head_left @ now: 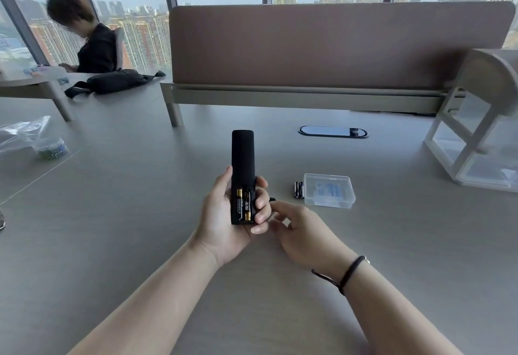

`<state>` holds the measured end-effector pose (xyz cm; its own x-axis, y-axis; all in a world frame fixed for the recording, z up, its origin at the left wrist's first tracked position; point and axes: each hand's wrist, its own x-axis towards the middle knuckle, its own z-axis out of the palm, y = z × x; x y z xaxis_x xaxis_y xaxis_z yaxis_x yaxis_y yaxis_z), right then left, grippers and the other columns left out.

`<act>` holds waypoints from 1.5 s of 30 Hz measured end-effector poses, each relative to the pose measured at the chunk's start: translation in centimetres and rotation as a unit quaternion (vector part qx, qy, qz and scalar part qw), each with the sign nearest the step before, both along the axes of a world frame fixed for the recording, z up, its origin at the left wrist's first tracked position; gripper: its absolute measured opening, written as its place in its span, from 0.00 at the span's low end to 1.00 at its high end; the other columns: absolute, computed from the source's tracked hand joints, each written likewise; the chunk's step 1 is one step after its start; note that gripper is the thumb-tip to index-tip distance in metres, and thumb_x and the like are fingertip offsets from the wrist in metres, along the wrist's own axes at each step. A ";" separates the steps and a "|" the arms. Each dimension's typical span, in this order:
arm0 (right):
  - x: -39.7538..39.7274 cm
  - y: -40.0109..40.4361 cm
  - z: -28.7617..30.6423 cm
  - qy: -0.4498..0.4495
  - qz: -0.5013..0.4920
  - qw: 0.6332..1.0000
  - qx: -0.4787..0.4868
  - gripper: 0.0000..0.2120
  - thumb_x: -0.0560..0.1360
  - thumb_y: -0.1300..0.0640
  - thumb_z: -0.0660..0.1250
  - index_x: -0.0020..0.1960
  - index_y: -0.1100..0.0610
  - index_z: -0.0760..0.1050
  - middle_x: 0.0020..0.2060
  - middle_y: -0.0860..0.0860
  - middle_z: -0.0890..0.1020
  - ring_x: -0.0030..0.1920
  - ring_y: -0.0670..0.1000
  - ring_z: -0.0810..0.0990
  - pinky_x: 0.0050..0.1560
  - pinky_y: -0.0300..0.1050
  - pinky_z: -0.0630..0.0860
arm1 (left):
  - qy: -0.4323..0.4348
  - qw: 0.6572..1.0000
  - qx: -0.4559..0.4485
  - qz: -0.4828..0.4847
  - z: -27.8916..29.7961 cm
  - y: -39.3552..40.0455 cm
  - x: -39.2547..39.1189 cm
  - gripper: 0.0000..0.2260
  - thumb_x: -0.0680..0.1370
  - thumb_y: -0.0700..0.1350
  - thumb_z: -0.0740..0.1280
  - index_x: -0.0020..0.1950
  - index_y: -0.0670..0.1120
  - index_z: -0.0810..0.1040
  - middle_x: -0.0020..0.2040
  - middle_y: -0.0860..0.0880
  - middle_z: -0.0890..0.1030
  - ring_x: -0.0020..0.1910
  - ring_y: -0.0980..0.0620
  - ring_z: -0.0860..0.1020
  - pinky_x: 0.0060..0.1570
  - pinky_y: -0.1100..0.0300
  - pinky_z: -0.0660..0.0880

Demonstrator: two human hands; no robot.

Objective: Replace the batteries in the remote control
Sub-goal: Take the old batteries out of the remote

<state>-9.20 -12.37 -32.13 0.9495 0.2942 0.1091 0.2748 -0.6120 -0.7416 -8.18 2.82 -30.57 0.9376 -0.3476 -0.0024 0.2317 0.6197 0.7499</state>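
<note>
the left hand [221,214] grips the black remote [242,164] over the table's [140,214] middle, long axis pointing away, open compartment up with two batteries [243,204] seated. the right hand [297,228], nearer, curls loosely, possibly pinching something unseen.

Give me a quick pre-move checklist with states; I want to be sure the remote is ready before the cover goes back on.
1. Remote held firmly in left hand: ok.
2. Two batteries seated in the open compartment: ok.
3. Polarity matches markings: cannot tell.
4. Battery cover located: cannot tell; right hand hides whatever it holds.
5. Other batteries set aside beside the plastic box: ok.
</note>
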 end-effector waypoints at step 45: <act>-1.1 0.4 0.9 -0.152 -0.002 0.987 0.053 0.15 0.64 0.56 0.76 0.50 0.50 0.80 0.34 0.45 0.79 0.32 0.44 0.75 0.35 0.35 0.70 | 0.039 0.979 0.193 0.056 -2.1 -1.6 0.0 0.22 0.76 0.64 0.61 0.45 0.44 0.76 0.34 0.44 0.71 0.34 0.47 0.70 0.35 0.55 0.61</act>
